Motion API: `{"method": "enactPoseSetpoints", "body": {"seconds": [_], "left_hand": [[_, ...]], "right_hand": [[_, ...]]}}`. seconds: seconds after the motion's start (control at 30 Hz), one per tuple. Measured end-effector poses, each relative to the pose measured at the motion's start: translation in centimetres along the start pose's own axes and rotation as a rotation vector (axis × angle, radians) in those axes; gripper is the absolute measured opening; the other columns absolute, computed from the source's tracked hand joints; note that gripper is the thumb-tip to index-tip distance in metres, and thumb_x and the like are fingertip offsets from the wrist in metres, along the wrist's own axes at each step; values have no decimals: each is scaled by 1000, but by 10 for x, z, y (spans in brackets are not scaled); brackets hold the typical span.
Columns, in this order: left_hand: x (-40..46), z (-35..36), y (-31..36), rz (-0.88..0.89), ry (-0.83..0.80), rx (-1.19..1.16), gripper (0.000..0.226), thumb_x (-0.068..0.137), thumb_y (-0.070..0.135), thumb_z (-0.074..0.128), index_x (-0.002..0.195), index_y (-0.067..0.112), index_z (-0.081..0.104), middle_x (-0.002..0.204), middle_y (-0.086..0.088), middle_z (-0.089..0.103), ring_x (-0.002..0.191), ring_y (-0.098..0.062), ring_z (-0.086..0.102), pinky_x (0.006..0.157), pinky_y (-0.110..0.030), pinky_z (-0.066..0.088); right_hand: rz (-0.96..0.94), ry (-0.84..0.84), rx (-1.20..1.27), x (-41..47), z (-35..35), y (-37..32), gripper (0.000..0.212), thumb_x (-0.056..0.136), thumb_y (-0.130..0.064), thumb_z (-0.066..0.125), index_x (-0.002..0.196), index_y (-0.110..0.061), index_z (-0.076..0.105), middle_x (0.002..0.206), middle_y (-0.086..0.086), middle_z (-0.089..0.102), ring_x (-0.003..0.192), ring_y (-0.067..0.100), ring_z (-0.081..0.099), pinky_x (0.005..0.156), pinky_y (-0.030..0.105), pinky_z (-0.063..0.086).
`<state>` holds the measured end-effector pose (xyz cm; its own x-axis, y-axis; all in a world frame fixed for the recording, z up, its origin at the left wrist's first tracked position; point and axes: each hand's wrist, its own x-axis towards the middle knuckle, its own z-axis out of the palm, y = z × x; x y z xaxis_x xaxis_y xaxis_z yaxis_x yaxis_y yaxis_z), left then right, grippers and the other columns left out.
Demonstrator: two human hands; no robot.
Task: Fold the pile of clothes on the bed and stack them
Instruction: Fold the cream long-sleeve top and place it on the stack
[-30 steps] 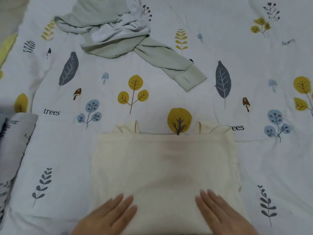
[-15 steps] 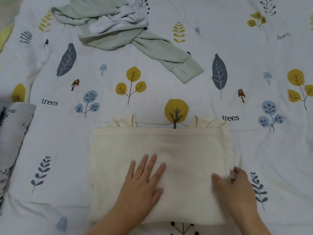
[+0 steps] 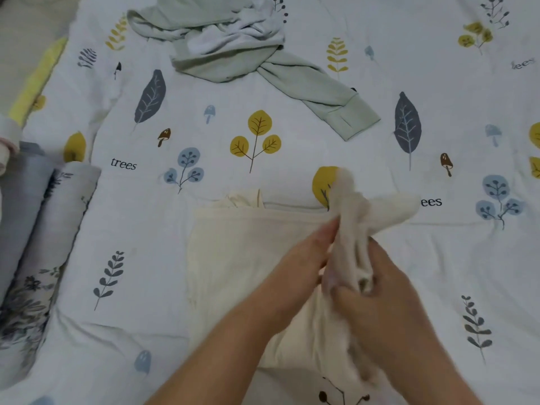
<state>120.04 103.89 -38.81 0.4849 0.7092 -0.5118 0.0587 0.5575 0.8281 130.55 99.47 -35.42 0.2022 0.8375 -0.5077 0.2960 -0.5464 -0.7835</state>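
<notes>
Right hand [image 3: 377,305] grips the lifted right edge of a cream garment [image 3: 242,252] on the bed [image 3: 438,258]; left hand [image 3: 304,264] presses fingers against the raised fold. Beyond lies an unfolded green garment [image 3: 292,68], with white cloth [image 3: 230,36] bunched on it.

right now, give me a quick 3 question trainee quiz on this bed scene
1. True or false: the right hand is gripping the raised right edge of the cream garment.
2. Which garment lies unfolded at the far side of the bed? A) the green garment B) a red towel C) blue jeans
3. Fill in: the left hand is touching the ____ garment.

Key: 1 true; 2 A; 3 cream
</notes>
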Motion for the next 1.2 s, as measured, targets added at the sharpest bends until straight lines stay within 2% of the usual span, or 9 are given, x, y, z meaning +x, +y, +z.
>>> {"method": "enactPoseSetpoints", "body": {"seconds": [0.13, 0.27, 0.33, 0.47, 0.53, 0.63, 0.8, 1.1, 1.2], "left_hand": [[-6, -47, 14, -43, 64, -377, 65, 67, 66, 41, 113, 24, 62, 105, 1, 71, 91, -9, 66, 85, -27, 52], [-23, -103, 4, 38, 127, -610, 57, 74, 60, 48, 101, 16, 72, 82, -4, 73, 69, -12, 70, 55, -24, 54], [-29, -126, -8, -58, 250, -555, 58, 70, 57, 49, 105, 15, 69, 80, -8, 73, 69, -14, 71, 57, -23, 55], [-22, -144, -28, -146, 614, 199, 78, 60, 54, 71, 123, 15, 48, 114, 0, 63, 97, -17, 62, 79, -29, 46], [-13, -146, -37, -86, 747, 493, 77, 65, 38, 81, 127, 18, 38, 108, 9, 53, 96, -14, 54, 79, -27, 40], [0, -144, -40, 53, 844, 705, 26, 84, 23, 63, 103, 13, 49, 83, 9, 53, 83, -21, 53, 67, -22, 36], [9, -149, -28, 79, 742, 122, 21, 97, 23, 45, 94, 8, 60, 94, -13, 65, 85, -24, 59, 84, -40, 47], [-26, -119, -66, -80, 960, 1022, 62, 92, 34, 48, 143, 6, 26, 128, -18, 42, 114, -36, 44, 88, -46, 38], [-45, -106, -86, -202, 782, 968, 64, 94, 34, 46, 146, 11, 17, 130, -15, 44, 112, -35, 50, 86, -39, 40]], "right_hand": [[-162, -38, -263, -10, 61, -24, 80, 83, -17, 53, 141, -51, 8, 114, -14, 58, 98, 6, 59, 77, 16, 47], [-282, -123, -450, -7, 123, -18, 84, 91, -18, 45, 144, -39, -16, 132, -5, 39, 110, 16, 51, 88, 27, 43], [-292, -257, -489, -7, 145, -12, 79, 93, -20, 43, 147, -33, -13, 137, 0, 32, 114, 21, 48, 91, 31, 40], [-349, -448, -674, -11, 158, 3, 66, 94, -27, 45, 150, -24, 9, 138, 6, 28, 122, 23, 35, 98, 34, 35], [-429, -289, -750, -13, 153, 11, 63, 81, -29, 64, 139, -20, 42, 129, 6, 45, 116, 20, 47, 92, 30, 43], [-402, 3, -748, -15, 145, 24, 63, 40, -25, 89, 101, -18, 74, 99, 7, 69, 90, 23, 69, 71, 32, 56], [-264, 52, -872, -15, 143, 45, 80, 37, -30, 91, 113, -17, 70, 121, 18, 63, 109, 36, 61, 78, 53, 52], [-316, 116, -955, -13, 144, 61, 53, 75, -38, 53, 123, -17, 62, 130, 16, 56, 120, 32, 54, 84, 57, 47], [-283, 78, -976, -13, 143, 71, 71, 54, -39, 85, 118, -17, 66, 127, 16, 58, 117, 34, 56, 80, 57, 49]]}}
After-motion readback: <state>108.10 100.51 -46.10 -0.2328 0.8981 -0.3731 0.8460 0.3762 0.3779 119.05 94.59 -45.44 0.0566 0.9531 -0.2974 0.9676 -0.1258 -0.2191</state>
